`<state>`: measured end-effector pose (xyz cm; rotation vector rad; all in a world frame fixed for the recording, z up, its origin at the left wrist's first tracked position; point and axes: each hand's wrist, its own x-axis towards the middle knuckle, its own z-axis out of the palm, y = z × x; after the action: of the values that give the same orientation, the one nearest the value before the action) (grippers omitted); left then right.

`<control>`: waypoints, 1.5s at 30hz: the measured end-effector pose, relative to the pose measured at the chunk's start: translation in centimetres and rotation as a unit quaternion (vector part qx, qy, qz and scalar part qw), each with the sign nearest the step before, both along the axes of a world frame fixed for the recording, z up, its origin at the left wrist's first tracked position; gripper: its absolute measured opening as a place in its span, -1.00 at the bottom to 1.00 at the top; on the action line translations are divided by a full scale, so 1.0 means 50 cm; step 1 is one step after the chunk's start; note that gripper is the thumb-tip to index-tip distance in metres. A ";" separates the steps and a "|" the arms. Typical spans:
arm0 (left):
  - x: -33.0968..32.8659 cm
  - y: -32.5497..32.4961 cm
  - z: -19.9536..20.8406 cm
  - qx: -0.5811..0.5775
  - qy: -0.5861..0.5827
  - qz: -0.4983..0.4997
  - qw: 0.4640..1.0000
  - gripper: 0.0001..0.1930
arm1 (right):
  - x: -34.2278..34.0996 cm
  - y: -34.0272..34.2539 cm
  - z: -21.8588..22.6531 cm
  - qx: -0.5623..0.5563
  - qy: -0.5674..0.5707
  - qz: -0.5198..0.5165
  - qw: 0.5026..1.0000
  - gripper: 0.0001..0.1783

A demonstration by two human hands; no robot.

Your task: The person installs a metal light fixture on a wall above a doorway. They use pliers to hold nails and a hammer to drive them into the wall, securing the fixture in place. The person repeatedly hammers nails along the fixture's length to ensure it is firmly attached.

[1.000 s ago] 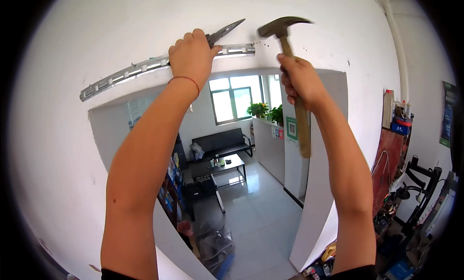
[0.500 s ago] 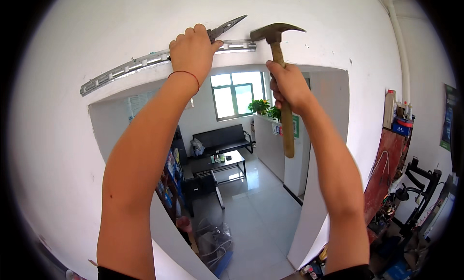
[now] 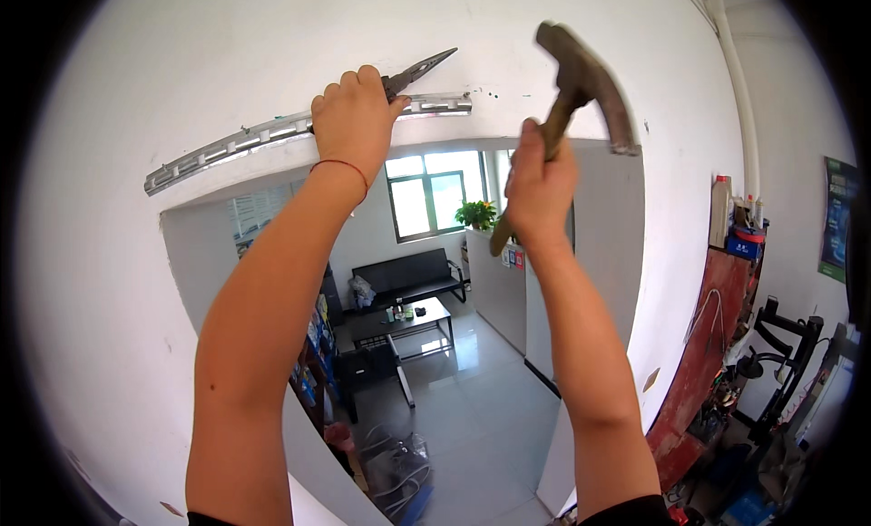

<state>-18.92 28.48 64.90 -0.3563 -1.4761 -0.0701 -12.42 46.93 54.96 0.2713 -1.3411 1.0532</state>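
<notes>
My left hand (image 3: 352,117) is closed around a pair of needle-nose pliers (image 3: 421,71), whose jaws point up and to the right. It rests against a slotted metal rail (image 3: 245,143) that runs along the wall above the doorway; the hand covers part of the rail. The pliers' handles are hidden in my palm. In my right hand (image 3: 542,186) is a claw hammer (image 3: 581,77) with a wooden handle, gripped around the middle. Its head is raised to the right of the rail's end, apart from the rail, and is slightly blurred.
Below the rail is a wide doorway with white edges (image 3: 610,217). Through it show a black sofa (image 3: 408,276), a low table (image 3: 408,319) and a potted plant (image 3: 475,214). At right stands a red cabinet (image 3: 703,344) with bottles and tools on top.
The hammer has swung up and right, away from the rail's end, and its head has tilted over. My left hand keeps the pliers at the rail. The whole view has shifted slightly.
</notes>
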 end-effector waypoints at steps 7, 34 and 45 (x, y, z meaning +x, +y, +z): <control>-0.011 -0.013 -0.002 -0.002 0.011 0.013 1.000 -0.52 | -0.014 -0.017 -0.005 -0.044 0.025 0.107 0.993 -0.54; -0.014 0.001 -0.009 0.010 0.031 0.014 0.999 -0.54 | -0.097 -0.007 -0.034 -0.016 0.017 0.028 0.999 -0.55; -0.010 0.012 -0.004 0.011 0.046 0.002 0.999 -0.55 | -0.094 -0.001 0.009 0.032 -0.146 -0.024 0.989 -0.58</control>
<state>-19.43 29.07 64.70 -0.3348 -1.3841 -0.0646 -17.13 46.86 55.39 0.1336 -1.6377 1.0384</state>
